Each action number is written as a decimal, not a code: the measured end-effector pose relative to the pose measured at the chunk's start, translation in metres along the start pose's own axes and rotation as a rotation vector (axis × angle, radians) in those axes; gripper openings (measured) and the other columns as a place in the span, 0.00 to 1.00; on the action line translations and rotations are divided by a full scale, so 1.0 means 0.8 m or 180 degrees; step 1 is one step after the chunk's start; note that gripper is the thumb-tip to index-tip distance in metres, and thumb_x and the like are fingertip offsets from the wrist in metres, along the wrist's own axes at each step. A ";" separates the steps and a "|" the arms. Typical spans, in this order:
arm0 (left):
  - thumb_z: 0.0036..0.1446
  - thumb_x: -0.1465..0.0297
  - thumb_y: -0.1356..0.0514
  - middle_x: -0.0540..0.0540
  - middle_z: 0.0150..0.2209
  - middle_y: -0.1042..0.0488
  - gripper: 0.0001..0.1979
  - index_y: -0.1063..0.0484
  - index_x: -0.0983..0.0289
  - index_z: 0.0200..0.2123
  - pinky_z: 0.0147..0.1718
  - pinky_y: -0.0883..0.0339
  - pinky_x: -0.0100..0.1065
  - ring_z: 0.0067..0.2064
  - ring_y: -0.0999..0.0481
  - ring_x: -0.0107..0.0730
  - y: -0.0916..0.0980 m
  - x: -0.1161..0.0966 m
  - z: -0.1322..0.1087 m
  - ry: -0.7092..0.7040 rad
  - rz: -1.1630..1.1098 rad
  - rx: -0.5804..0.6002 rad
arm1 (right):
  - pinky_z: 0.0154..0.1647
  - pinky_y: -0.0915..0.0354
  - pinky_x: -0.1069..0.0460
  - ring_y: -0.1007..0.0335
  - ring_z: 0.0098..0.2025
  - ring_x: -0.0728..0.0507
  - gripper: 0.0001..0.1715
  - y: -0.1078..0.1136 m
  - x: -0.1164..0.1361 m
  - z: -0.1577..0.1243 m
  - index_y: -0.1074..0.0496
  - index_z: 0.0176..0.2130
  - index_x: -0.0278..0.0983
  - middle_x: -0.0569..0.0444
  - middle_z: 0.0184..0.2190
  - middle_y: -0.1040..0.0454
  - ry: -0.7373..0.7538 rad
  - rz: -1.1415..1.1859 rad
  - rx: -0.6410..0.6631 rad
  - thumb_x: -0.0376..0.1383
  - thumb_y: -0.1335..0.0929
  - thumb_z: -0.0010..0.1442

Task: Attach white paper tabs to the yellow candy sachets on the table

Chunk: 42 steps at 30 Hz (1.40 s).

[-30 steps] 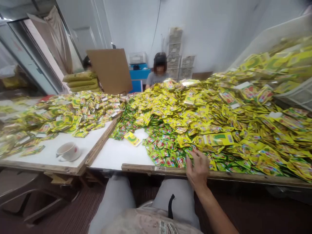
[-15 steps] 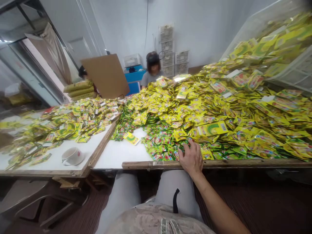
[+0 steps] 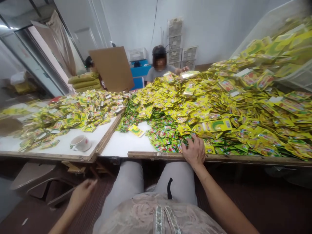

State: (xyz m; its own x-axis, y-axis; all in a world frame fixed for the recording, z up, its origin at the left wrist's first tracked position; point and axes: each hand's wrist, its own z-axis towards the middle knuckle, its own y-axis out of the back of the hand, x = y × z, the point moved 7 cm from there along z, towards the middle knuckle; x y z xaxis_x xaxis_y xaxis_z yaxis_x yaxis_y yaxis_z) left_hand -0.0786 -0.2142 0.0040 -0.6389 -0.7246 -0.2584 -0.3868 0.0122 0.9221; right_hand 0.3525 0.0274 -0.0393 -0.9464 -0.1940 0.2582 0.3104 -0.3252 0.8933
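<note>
A huge heap of yellow and green sachets covers the white table in front of me. My right hand rests at the table's near edge, palm down, its fingers curled over the sachets at the foot of the heap. My left hand hangs low at the left, below the table, fingers loosely bent, with nothing visible in it. One yellow sachet lies alone on the bare white patch.
A second table at the left carries more sachets and a white cup. A person sits across the heap, another behind a cardboard sheet. White crates full of sachets rise at the right. A chair stands lower left.
My left hand has come into view low at the left. My right hand stays on the sachets at the table's edge, after sliding slightly forward onto them. The person opposite has raised a hand.
</note>
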 end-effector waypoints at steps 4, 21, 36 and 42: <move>0.56 0.57 0.50 0.51 0.26 0.25 0.16 0.29 0.61 0.28 0.30 0.37 0.31 0.30 0.27 0.35 -0.011 -0.108 0.039 -0.0798 -0.0014 -0.0173 | 0.46 0.41 0.43 0.42 0.49 0.34 0.14 0.001 0.002 -0.002 0.27 0.37 0.34 0.41 0.47 0.31 0.0077 -0.0056 -0.0041 0.41 0.35 0.57; 0.56 0.69 0.47 0.58 0.36 0.23 0.14 0.28 0.60 0.44 0.41 0.36 0.37 0.40 0.25 0.42 -0.182 -0.355 0.127 -0.2225 -0.0402 0.0945 | 0.50 0.41 0.44 0.38 0.47 0.38 0.13 -0.003 -0.010 -0.006 0.29 0.42 0.35 0.45 0.43 0.28 0.0438 0.0301 -0.0151 0.38 0.37 0.60; 0.44 0.54 0.37 0.55 0.31 0.25 0.23 0.31 0.66 0.37 0.25 0.35 0.29 0.29 0.27 0.32 -0.187 -0.306 0.184 -0.1063 -0.2880 0.1323 | 0.45 0.37 0.51 0.32 0.45 0.44 0.16 -0.135 0.191 0.088 0.29 0.48 0.39 0.50 0.43 0.26 0.1044 0.1064 0.2015 0.31 0.35 0.60; 0.40 0.59 0.32 0.53 0.32 0.25 0.22 0.30 0.65 0.37 0.31 0.34 0.30 0.32 0.27 0.31 -0.189 -0.304 0.184 -0.0327 -0.3970 0.1789 | 0.49 0.43 0.37 0.42 0.56 0.31 0.23 -0.097 0.073 0.180 0.33 0.54 0.36 0.40 0.56 0.34 -0.0001 -0.0325 0.0958 0.34 0.35 0.58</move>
State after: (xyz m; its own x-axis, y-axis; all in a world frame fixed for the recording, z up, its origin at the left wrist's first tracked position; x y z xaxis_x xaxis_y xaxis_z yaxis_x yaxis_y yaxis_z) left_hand 0.0375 0.0620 -0.1148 0.2917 -0.4074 -0.8654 -0.9353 -0.3110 -0.1689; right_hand 0.2606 0.1743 -0.0404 -0.9713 -0.1742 0.1618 0.1735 -0.0545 0.9833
